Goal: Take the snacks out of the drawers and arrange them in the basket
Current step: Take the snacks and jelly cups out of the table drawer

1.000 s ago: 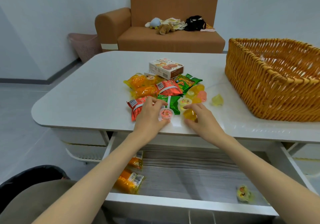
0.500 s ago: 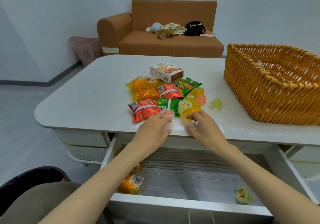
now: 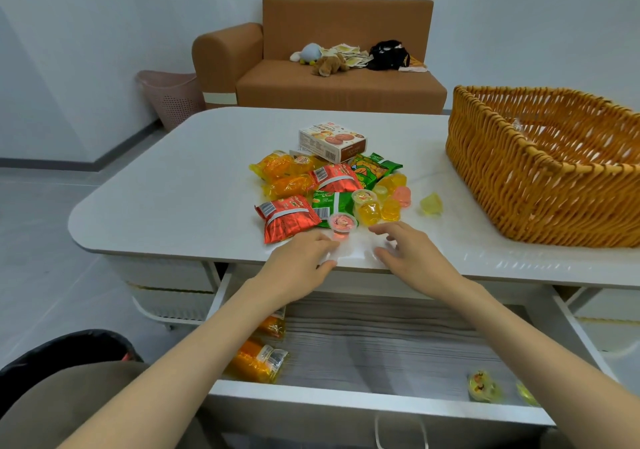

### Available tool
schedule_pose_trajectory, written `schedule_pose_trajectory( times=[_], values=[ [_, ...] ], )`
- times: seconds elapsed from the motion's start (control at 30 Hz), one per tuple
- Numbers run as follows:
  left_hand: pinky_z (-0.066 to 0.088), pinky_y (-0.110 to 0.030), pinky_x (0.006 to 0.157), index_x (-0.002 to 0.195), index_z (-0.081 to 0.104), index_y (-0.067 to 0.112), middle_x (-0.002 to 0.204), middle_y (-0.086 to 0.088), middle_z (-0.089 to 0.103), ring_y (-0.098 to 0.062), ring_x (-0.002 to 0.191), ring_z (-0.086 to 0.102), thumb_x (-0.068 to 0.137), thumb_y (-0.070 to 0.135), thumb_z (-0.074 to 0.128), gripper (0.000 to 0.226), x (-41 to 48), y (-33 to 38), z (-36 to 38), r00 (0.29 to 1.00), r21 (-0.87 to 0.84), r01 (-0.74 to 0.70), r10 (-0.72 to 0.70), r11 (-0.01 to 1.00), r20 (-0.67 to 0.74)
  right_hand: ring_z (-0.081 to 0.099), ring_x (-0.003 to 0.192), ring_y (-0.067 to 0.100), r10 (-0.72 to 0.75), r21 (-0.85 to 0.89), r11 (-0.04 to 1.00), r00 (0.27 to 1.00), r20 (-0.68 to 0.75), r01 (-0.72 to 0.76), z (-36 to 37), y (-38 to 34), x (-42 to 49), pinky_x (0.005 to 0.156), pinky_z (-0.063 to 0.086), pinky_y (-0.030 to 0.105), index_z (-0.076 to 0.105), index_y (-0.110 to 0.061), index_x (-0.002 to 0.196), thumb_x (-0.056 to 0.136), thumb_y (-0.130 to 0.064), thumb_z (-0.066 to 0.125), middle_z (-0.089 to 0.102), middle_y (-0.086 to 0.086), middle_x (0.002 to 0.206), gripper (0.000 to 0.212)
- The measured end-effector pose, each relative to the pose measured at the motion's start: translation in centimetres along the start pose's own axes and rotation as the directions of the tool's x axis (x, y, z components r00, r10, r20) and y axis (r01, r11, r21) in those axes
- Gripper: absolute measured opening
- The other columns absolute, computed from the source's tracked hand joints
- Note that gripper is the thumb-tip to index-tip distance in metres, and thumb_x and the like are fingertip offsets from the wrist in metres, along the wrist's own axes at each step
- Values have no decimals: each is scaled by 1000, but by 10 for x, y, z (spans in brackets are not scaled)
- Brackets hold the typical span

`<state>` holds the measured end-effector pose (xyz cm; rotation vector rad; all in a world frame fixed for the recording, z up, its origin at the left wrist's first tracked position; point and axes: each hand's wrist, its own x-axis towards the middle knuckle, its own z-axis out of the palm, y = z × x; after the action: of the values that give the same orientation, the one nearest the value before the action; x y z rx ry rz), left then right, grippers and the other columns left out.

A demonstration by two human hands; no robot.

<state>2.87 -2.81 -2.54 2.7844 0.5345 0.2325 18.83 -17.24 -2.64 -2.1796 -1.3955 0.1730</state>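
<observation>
Pink jelly cup (image 3: 342,222), near table (image 3: 173,206) front edge: probably light, slick, squashy, take by rim; left hand (image 3: 301,261), right hand (image 3: 412,258) slack-fingered, empty.

Left hand (image 3: 298,268) and right hand (image 3: 412,258): bare. Forearms (image 3: 194,362): bare along their full visible length. Trouser leg (image 3: 69,407), at lower left: plain olive-brown cloth, smooth and unpatterned, with a matte finish.
</observation>
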Motion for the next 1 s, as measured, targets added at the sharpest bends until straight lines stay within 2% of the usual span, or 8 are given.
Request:
schedule_pose_trajectory(
  times=[0.1, 0.2, 0.37, 0.47, 0.6, 0.77, 0.87, 1.0],
  values=[
    [43, -33, 101, 140, 45, 28, 141, 8, 47, -10, 129, 40, 98, 38, 47, 44, -13, 0, -5, 1000, 29, 16, -16, 999, 17, 58, 94, 7, -14, 41, 999, 1000, -14, 15, -10, -6, -17, 85, 50, 26, 60, -27, 114, 95, -23, 56, 61, -8, 112, 20],
    [45, -36, 98, 136, 49, 32, 133, 12, 52, -8, 123, 45, 97, 41, 47, 39, -31, 1, -17, 999, 80, 17, -20, 997, 39, 59, 83, 3, -10, 64, 998, 999, 46, 7, -16, -10, -37, 73, 49, 18, 61, -31, 100, 94, -24, 57, 63, -14, 96, 10],
    [51, -27, 89, 126, 57, 33, 115, 14, 62, -1, 99, 56, 93, 41, 56, 34, -60, -22, -27, 972, 36, 86, -92, 996, 215, 58, 76, -4, -32, 54, 998, 975, 221, 20, 3, -16, -52, 64, 43, 11, 65, -31, 99, 93, -28, 58, 63, -20, 85, 9],
    [47, -26, 95, 137, 45, 33, 133, 9, 51, -9, 116, 50, 91, 37, 60, 49, -70, -51, -10, 903, 143, 127, -174, 982, 394, 60, 82, -2, -67, 53, 997, 946, 317, 53, 27, -20, -48, 72, 46, 13, 66, -28, 105, 93, -29, 58, 66, -17, 91, 14],
    [38, -35, 108, 149, 21, 35, 153, 2, 24, -21, 138, 29, 83, 30, 72, 84, -74, -82, 19, 829, 211, 152, -241, 966, 505, 61, 89, 5, -58, 33, 998, 920, 386, 49, 53, -19, -39, 82, 49, 21, 65, -23, 109, 92, -27, 59, 69, -8, 101, 19],
    [8, -53, 117, 150, 6, 44, 160, -3, -2, -32, 146, -5, 71, 30, 81, 110, -69, -90, 39, 739, 364, -10, -238, 931, 630, 62, 95, 7, -24, -2, 1000, 898, 440, 28, 74, -9, -31, 88, 49, 23, 65, -22, 113, 92, -26, 59, 69, -7, 107, 22],
    [1, -55, 116, 148, 9, 46, 160, -4, -2, -35, 145, -5, 71, 35, 81, 106, -67, -89, 54, 730, 350, -34, -216, 936, 648, 62, 97, 5, -4, -9, 1000, 889, 458, 9, 80, -1, -29, 89, 49, 23, 64, -23, 114, 92, -27, 59, 68, -8, 109, 23],
    [14, -52, 114, 144, 22, 44, 153, -4, 18, -32, 140, 14, 73, 40, 77, 90, -59, -91, 62, 763, 313, -13, -192, 950, 617, 62, 101, 6, 26, -4, 1000, 877, 479, -27, 83, 9, -28, 92, 51, 28, 64, -24, 114, 93, -26, 58, 68, -8, 110, 22]
  ],
)
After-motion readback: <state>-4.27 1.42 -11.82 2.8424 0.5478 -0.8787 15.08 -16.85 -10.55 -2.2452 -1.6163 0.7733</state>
